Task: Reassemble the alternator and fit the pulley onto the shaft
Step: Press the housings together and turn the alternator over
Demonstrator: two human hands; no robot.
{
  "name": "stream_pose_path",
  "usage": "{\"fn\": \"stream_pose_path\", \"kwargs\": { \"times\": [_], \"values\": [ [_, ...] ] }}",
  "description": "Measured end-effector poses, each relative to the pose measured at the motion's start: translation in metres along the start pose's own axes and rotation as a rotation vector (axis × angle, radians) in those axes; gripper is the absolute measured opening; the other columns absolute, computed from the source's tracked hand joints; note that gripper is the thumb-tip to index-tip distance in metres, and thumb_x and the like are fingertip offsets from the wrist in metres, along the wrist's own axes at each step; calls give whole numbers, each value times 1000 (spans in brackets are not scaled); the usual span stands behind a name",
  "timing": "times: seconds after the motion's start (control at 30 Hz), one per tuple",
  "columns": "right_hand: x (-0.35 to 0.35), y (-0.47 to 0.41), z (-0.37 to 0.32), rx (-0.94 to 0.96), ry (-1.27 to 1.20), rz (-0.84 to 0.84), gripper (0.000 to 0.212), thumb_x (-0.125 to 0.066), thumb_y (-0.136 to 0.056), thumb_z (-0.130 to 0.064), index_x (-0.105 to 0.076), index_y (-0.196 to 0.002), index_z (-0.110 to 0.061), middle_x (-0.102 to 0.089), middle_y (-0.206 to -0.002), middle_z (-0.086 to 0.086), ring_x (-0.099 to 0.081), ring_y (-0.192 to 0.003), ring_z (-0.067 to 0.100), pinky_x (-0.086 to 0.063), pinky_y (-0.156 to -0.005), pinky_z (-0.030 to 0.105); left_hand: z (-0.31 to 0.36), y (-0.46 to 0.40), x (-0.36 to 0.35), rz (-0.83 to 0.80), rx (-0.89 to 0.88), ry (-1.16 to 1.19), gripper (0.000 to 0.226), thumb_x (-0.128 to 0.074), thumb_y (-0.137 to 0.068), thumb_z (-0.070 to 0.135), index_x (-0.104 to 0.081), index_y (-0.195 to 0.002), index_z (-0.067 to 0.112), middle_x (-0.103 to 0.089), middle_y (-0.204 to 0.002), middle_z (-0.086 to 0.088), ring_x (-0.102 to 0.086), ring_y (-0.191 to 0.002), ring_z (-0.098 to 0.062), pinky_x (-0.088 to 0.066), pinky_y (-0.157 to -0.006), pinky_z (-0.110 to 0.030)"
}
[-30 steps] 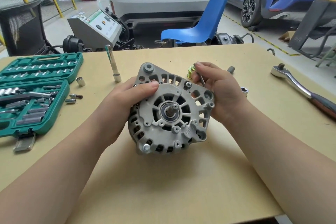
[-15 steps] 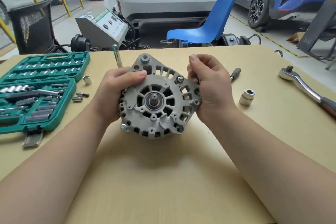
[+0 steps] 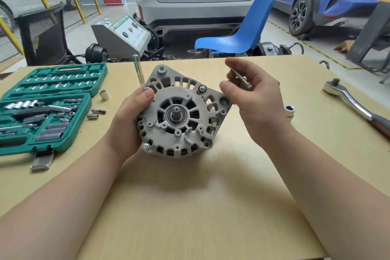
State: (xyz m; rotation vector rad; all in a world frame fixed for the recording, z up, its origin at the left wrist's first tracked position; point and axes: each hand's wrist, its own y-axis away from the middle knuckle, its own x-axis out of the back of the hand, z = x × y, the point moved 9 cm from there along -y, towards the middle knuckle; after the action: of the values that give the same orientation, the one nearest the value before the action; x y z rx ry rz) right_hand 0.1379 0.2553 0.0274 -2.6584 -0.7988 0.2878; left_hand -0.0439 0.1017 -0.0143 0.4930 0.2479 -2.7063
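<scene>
The alternator [image 3: 179, 112], a likely heavy, rigid casting standing on edge on the worktop [image 3: 190, 207], is best held by its rim, where the left hand [image 3: 128, 120] clasps it, while the right hand [image 3: 251, 99] pinches a thin bolt [image 3: 240, 78].

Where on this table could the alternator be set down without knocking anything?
The widest bare stretch of table lies near the person, between the forearms, below the alternator. Another lies between the small socket and the ratchet. It is crowded left, around the green socket case and loose bits.
</scene>
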Motion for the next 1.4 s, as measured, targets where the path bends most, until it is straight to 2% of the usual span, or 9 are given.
{"fn": "stream_pose_path", "kwargs": {
  "times": [0.1, 0.17, 0.3, 0.43, 0.53, 0.63, 0.9, 1.1, 1.4],
  "values": [
    [-9, 5, -20, 197, 231, -68, 36, -69, -94, -7, -70, -128, -18, -67, -108, -8, -66, -102, 11, -56, -94, 33, 2, -1, -1, 20, -48, -36, 55, -54, -95, 34, -58, -137, -1, -70, -121, -30, -72, -104, -44, -63, -88, -50],
    [-12, 13, -34, 364, 359, -70, 26, -65, -101, -6, -73, -125, -11, -66, -109, -2, -67, -102, 19, -57, -90, 43, 1, -1, -2, 30, -63, -25, 50, -53, -96, 32, -60, -133, -1, -72, -117, -28, -73, -100, -42, -64, -84, -47],
    [-20, 23, -52, 479, 395, -165, 20, -69, -101, -8, -76, -119, -10, -66, -109, 4, -68, -99, 25, -57, -77, 41, -1, 0, -3, 24, -71, 24, 42, -48, -98, 31, -64, -124, 3, -74, -110, -25, -76, -95, -40, -65, -79, -44],
    [-27, 28, -54, 384, 296, -317, 45, -79, -91, -10, -62, -132, -21, -76, -89, 4, -68, -80, 38, -55, -74, 50, -1, -2, -1, 31, -67, 3, 53, -48, -94, 31, -58, -132, -5, -70, -114, -30, -73, -96, -44, -64, -81, -48],
    [-35, 39, -59, 366, 211, -424, 34, -82, -89, -14, -62, -115, -21, -76, -84, 9, -66, -72, 45, -51, -65, 53, 0, -3, 2, 64, -85, -14, 54, -48, -92, 30, -59, -130, -6, -68, -113, -32, -71, -95, -43, -62, -83, -48],
    [-43, 48, -63, 383, 204, -536, 17, -80, -91, -9, -74, -106, -12, -78, -87, 9, -73, -76, 36, -53, -62, 52, -1, -3, 1, 55, -74, -4, 55, -47, -92, 31, -57, -132, -6, -67, -111, -31, -72, -92, -42, -63, -81, -45],
    [-51, 52, -61, 310, 263, -700, 15, -83, -87, -5, -80, -102, -7, -79, -86, 5, -64, -65, 18, -49, -59, 39, -2, -4, -4, 21, -51, 43, 47, -46, -93, 31, -57, -124, -4, -70, -102, -26, -73, -85, -36, -62, -75, -39],
    [-53, 54, -64, 303, 343, -809, 14, -83, -88, -5, -82, -101, -11, -77, -89, 11, -66, -73, 31, -46, -60, 45, 0, -3, -3, 39, -64, 11, 37, -47, -93, 30, -69, -111, 6, -73, -101, -23, -74, -86, -36, -62, -74, -40],
    [-52, 62, -63, 302, 483, -931, 16, -84, -91, -9, -84, -102, -20, -78, -91, 4, -69, -83, 26, -47, -65, 29, 1, -2, -2, 63, -78, -13, 31, -49, -92, 30, -74, -97, 13, -73, -96, -22, -74, -83, -35, -63, -72, -39]
  ]
}}
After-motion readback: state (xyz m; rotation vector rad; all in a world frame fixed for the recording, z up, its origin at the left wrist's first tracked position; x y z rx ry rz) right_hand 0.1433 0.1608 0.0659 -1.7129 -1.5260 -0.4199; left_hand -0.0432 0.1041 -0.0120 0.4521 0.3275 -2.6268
